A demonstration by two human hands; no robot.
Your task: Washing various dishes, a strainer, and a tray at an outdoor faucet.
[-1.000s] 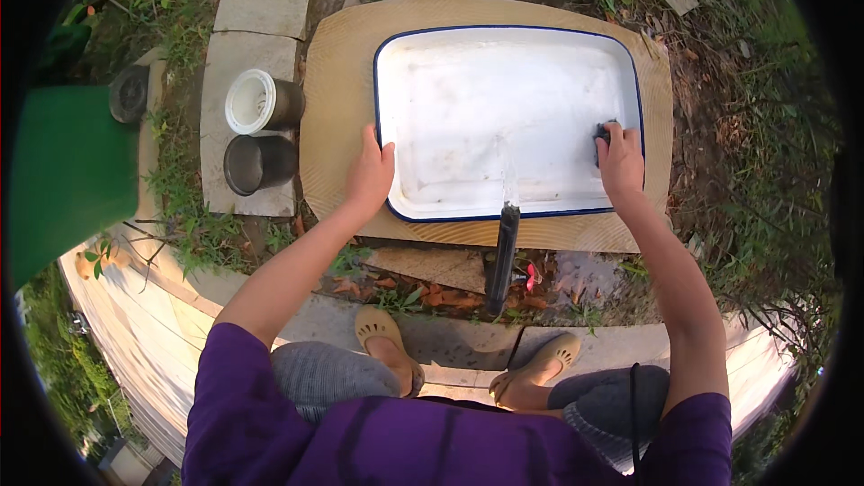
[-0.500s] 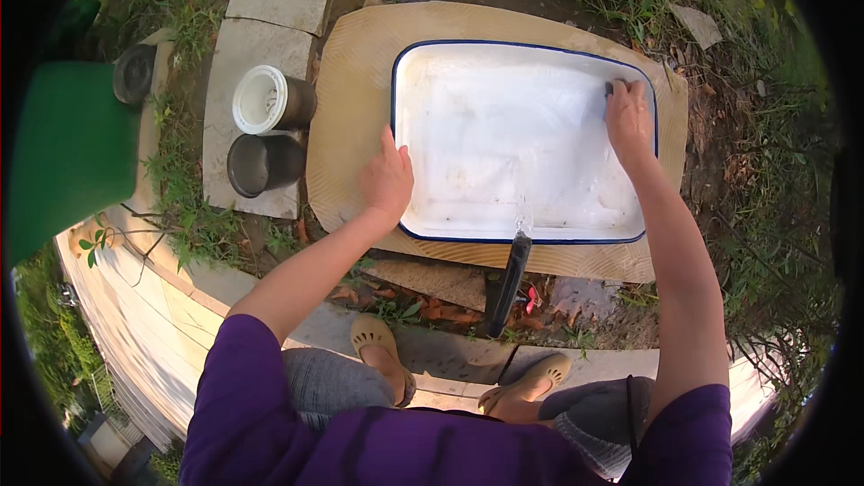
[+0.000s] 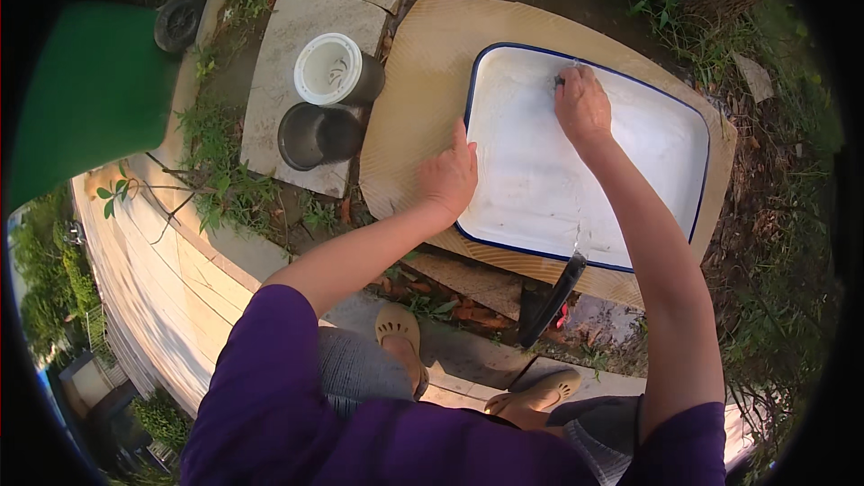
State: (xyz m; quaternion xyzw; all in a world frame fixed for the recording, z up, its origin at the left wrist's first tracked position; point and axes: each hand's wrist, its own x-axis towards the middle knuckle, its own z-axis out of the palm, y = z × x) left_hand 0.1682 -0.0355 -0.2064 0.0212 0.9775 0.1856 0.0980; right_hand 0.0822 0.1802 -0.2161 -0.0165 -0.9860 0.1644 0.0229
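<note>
Both hands are at the white tray, the right gripping something dark

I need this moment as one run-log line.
white tray: on tan board | left hand: at left edge | right hand: holding dark object inside, near far edge | water: from black pipe

The left hand lies at the left rim of the tray, index finger pointing forward. The right hand is inside, near the far rim, fingers curled, its forearm crossing the near rim.
</note>
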